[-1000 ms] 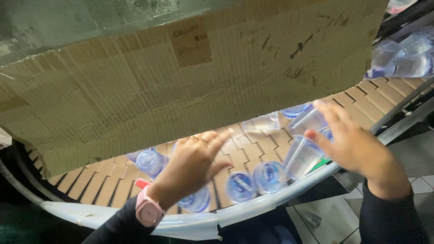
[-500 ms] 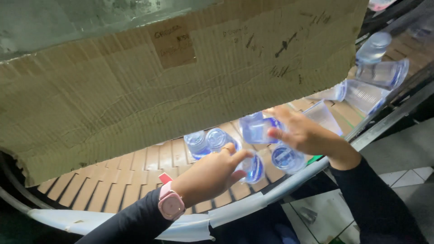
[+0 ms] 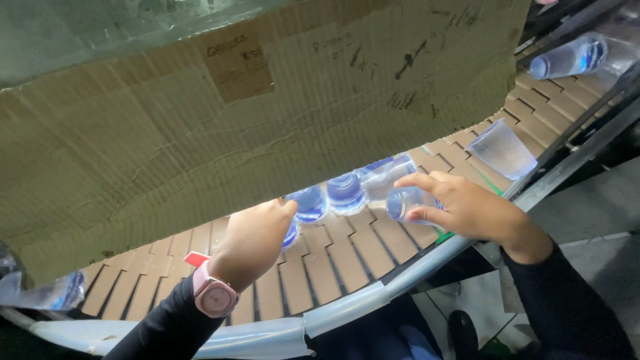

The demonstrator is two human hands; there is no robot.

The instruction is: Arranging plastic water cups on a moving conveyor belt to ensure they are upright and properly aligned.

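On the curved slat conveyor point(image 3: 347, 267), under a large sheet of corrugated cardboard point(image 3: 200, 127) that hangs over most of the belt, a cluster of clear plastic water bottles point(image 3: 347, 193) with blue labels lies on its side at the middle of the view. The right hand point(image 3: 467, 210) sits on the right end of that cluster, its fingers curled narrowly around one bottle point(image 3: 405, 202) and gripping it by the end nearest the camera. The left hand point(image 3: 253, 240), a pink wristwatch point(image 3: 215, 298) on its wrist, rests against the left end of the cluster, thumb and fingers touching a bottle point(image 3: 308, 203); whether it grips that bottle or only presses on it cannot be told, as the palm faces away. In my judgement the gathering of the bottles is partly done: the middle bottles lie touching, side by side, between the two hands, but none is lifted clear of the belt. Bottles not yet dealt with remain: one lies alone at the far right of the belt point(image 3: 501, 148), well apart from the cluster, another lies beyond it by the dark rails at the top right point(image 3: 570, 59), and one sits at the near left edge point(image 3: 47, 293), partly under the cardboard. A pale guard rail point(image 3: 347, 310) runs along the near edge of the conveyor.
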